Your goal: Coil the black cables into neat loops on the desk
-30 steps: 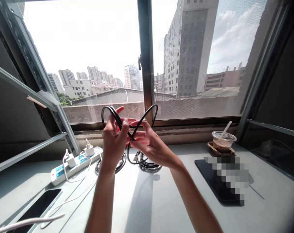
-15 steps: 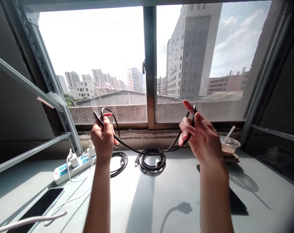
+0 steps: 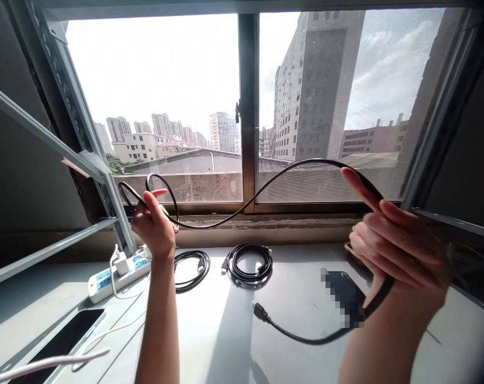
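A black cable [image 3: 261, 188] stretches in the air between my two hands. My left hand [image 3: 156, 221] is closed around looped turns of it, the index finger pointing out. My right hand [image 3: 394, 242] grips the cable farther along, with the index finger extended against it. From below my right hand the loose end curves back to the left, ending in a black plug [image 3: 260, 312] over the table. Behind, two coiled black cables lie on the table: one coil [image 3: 271, 266] in the middle with its plugs showing, another coil [image 3: 204, 272] partly hidden by my left forearm.
A white power strip [image 3: 102, 285] with a charger plugged in stands at the left. A phone [image 3: 60, 341] and white cords lie nearer. A dark flat object [image 3: 344, 288], partly pixelated, rests at the right. Metal shelf bars [image 3: 106, 186] flank the window.
My right hand has moved right and nearer, drawing out the cable between my hands, and the plug end now hangs in view. My left hand has shifted slightly left.
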The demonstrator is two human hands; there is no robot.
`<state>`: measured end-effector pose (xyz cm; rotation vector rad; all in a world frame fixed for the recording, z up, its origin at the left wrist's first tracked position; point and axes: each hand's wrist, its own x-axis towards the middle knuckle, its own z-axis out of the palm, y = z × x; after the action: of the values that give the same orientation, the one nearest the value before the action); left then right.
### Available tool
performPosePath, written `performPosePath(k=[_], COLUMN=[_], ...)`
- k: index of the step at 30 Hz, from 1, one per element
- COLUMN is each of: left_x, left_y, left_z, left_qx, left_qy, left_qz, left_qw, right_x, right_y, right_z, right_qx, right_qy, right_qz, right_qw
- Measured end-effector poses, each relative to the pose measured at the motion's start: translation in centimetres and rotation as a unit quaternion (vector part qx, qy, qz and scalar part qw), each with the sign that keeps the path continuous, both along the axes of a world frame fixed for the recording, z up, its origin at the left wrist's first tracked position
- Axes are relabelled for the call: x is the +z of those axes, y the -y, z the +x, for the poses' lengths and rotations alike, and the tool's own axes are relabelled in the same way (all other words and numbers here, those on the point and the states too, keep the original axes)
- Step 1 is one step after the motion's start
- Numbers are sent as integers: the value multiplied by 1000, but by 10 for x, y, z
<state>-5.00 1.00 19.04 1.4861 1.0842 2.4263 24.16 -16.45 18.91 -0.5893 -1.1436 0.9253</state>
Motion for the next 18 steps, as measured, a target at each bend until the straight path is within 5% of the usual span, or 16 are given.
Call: performPosePath(k=[5,13,18], left_x=[5,13,1], left_y=[11,68,95], left_z=[11,49,77], left_qx=[-56,-228,-303], left_qy=[70,53,-71], left_qz=[39,92,36], left_qw=[995,968,950], right_x=[9,12,8], right_y=[4,-28,-37], right_z=[-26,-76,-95], right_qx=[13,-139,-71], right_qy=[53,216,265], right_qz=[1,-25,17], right_qw=[999,966,961])
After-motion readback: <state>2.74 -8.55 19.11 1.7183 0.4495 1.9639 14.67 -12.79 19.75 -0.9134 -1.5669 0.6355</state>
